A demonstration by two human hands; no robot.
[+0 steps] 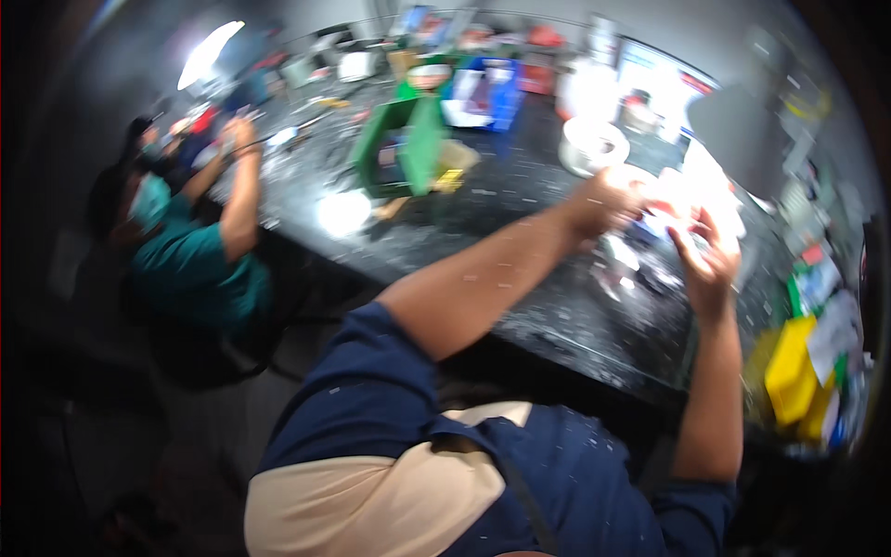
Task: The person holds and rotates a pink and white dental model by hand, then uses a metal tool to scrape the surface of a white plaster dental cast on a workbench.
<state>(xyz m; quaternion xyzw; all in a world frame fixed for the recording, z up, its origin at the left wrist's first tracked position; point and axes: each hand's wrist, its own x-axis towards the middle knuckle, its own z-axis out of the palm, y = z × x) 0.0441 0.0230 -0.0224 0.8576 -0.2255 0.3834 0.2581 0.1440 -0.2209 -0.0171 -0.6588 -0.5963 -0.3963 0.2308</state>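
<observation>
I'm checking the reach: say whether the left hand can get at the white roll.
Probably yes: the white roll sits just beyond the left hand, nothing visible between, though blur hides whether its grip is free.

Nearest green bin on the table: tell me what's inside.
Inside the green bin, blurred dark and paler contents show, too smeared to identify; whatever lies beneath them is covered.

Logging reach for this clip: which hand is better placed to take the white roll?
Probably the left hand: it is right beside the white roll, while the right hand is farther off, to the right. Blur and glare hide whether either is free.
</observation>
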